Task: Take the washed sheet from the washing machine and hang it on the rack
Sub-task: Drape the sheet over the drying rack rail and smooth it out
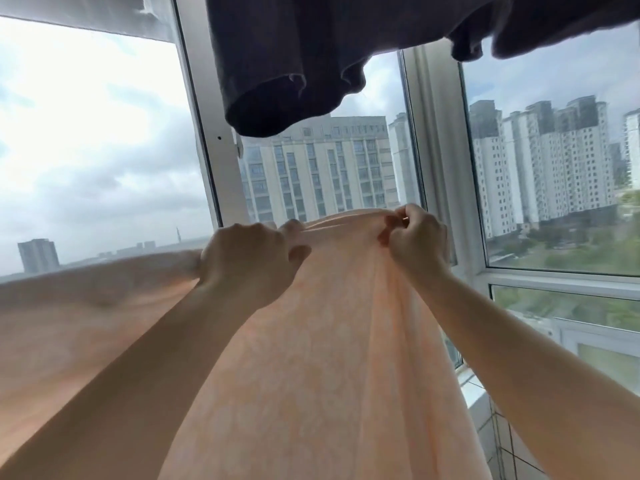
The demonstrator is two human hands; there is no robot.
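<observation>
A pale peach sheet fills the lower middle of the view and hangs down from both my hands. My left hand grips a bunched fold of its upper edge. A short way to the right, my right hand pinches the same edge between curled fingers and thumb. More of the sheet spreads out blurred to the left. The rack itself is hidden from view, as is the washing machine.
Dark grey garments hang overhead across the top of the view. White window frames and glass stand straight ahead, with tall buildings outside. A tiled sill runs at the lower right.
</observation>
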